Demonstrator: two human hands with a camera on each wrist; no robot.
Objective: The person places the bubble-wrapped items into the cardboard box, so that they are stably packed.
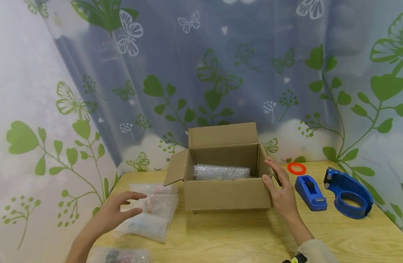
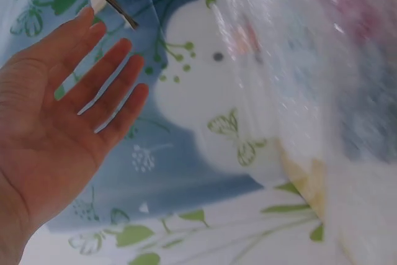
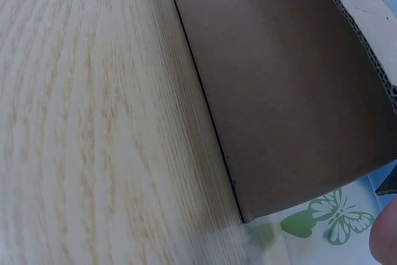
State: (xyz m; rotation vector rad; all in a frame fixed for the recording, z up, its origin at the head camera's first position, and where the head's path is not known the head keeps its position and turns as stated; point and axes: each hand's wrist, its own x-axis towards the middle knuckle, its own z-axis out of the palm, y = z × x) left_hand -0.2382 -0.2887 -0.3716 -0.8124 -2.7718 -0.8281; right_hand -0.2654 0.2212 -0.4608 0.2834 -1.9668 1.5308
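Observation:
A brown cardboard box (image 1: pixel 227 195) stands on the table with its top flaps spread. Inside it lies a bubble-wrapped item (image 1: pixel 221 171). My right hand (image 1: pixel 283 193) holds the box's right side, thumb near the front corner and fingers along the side edge. My left hand (image 1: pixel 112 212), its fingers spread apart from the thumb, holds nothing. It hovers beside several bubble-wrapped packages (image 1: pixel 158 208) left of the box. In the left wrist view the left palm (image 2: pixel 56 128) is bare and bubble wrap (image 2: pixel 291 79) fills the right side.
Right of the box lie a red-orange tape roll (image 1: pixel 296 168), a small blue tape dispenser (image 1: pixel 310 193) and a larger blue tape cutter (image 1: pixel 349 197). Another wrapped package (image 1: pixel 122 255) lies at the near left. A patterned curtain (image 1: pixel 201 73) hangs behind the wooden table (image 1: pixel 227 237).

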